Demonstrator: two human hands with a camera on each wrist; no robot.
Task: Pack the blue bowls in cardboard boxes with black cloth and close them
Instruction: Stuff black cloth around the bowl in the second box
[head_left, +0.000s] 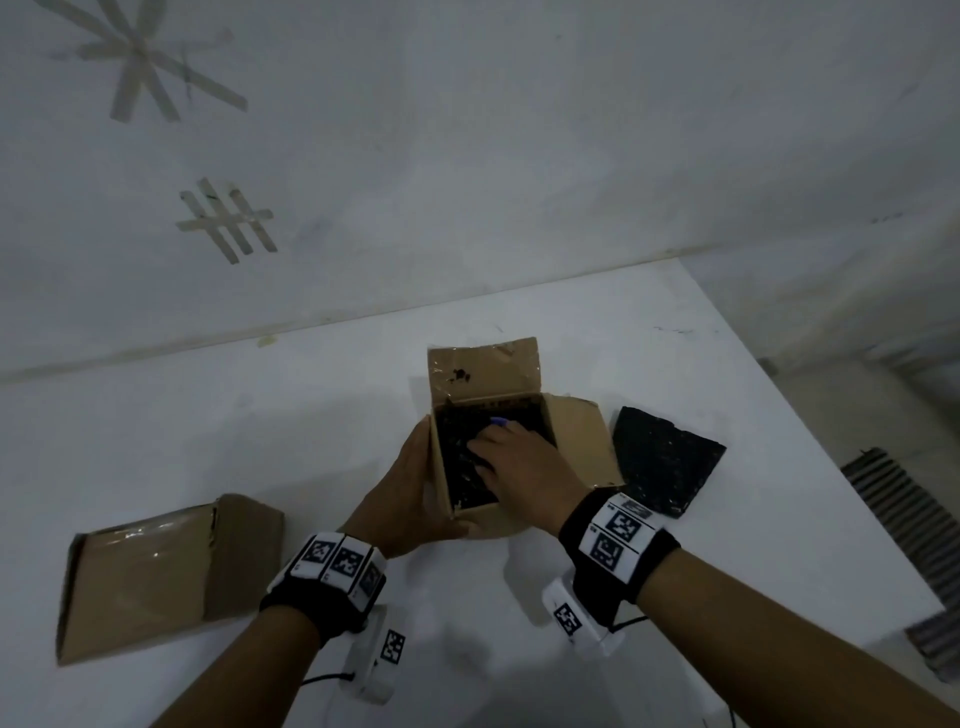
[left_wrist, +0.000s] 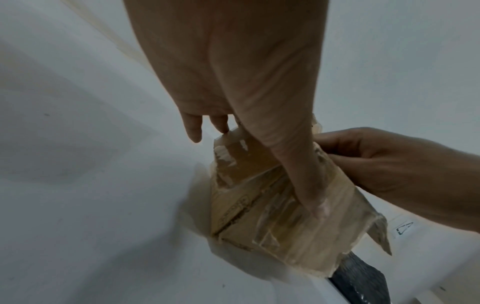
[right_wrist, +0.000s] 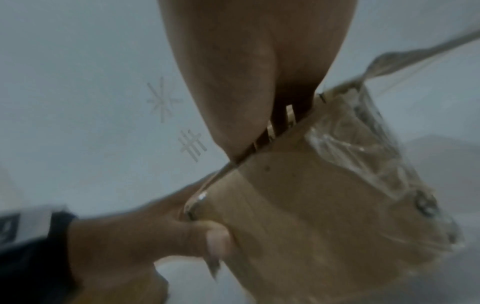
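An open cardboard box (head_left: 483, 369) stands mid-table with its far flap upright. Black cloth (head_left: 467, 480) fills its inside. A small blue patch (head_left: 498, 421) shows at the cloth's far edge; I cannot tell what it is. My left hand (head_left: 410, 493) clasps the box's left near corner, and the right wrist view shows its thumb (right_wrist: 202, 236) on the front wall. My right hand (head_left: 519, 462) reaches into the box with its fingers curled into the cloth and the fingertips hidden. In the left wrist view the right hand (left_wrist: 389, 164) bends over the taped box (left_wrist: 259, 205).
A second piece of black cloth (head_left: 665, 460) lies on the table right of the box. A closed, taped cardboard box (head_left: 156, 582) sits at the near left. The table's right edge (head_left: 831, 467) drops to a ribbed grating (head_left: 904, 519). Tape marks (head_left: 228, 221) are on the wall behind.
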